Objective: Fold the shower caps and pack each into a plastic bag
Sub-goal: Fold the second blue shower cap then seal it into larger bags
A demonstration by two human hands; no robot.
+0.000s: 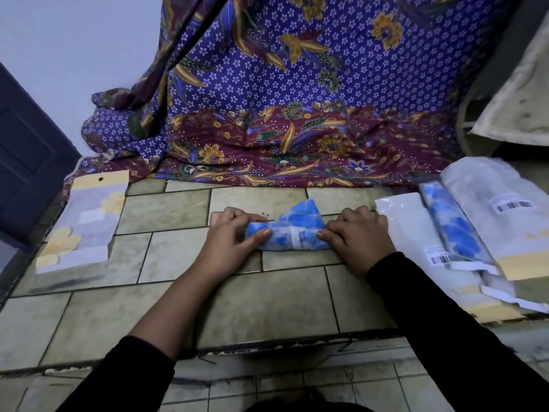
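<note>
Fingers at both ends of shower cap — lengthwise left-to-right

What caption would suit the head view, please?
Left hand and right hand grip a folded cap on tiles beside bags.

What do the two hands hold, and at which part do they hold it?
Both hold the blue-and-white shower cap, folded into a strip on the tiled floor. The left hand pinches its left end; the right hand pinches its right end.
</note>
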